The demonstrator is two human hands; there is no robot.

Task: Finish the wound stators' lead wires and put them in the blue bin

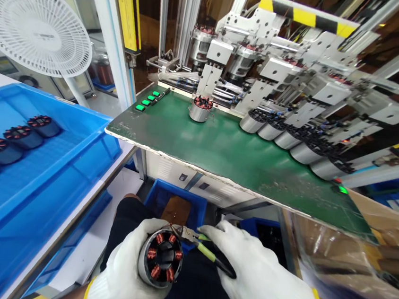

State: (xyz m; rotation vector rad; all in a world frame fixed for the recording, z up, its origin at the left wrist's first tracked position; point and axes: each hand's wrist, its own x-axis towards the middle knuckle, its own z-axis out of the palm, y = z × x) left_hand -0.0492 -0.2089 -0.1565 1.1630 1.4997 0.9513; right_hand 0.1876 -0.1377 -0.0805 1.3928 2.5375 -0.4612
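Note:
My left hand (126, 270), in a white glove, is wrapped round a grey motor stator (160, 257) with copper coils facing up. My right hand (260, 279), also gloved, grips small pliers (206, 252) with green and black handles. The plier tips touch the stator's upper rim. Both hands are low in the view, below the green worktop (220, 151).
One stator (200, 109) stands on the green worktop, and a row of several (293, 142) sits under the winding machine (283, 58). A blue tray (40, 175) at left holds several stators. A white fan (38, 23) stands at upper left. Green buttons (149, 100) line the worktop's left edge. A blue bin (175, 204) sits below.

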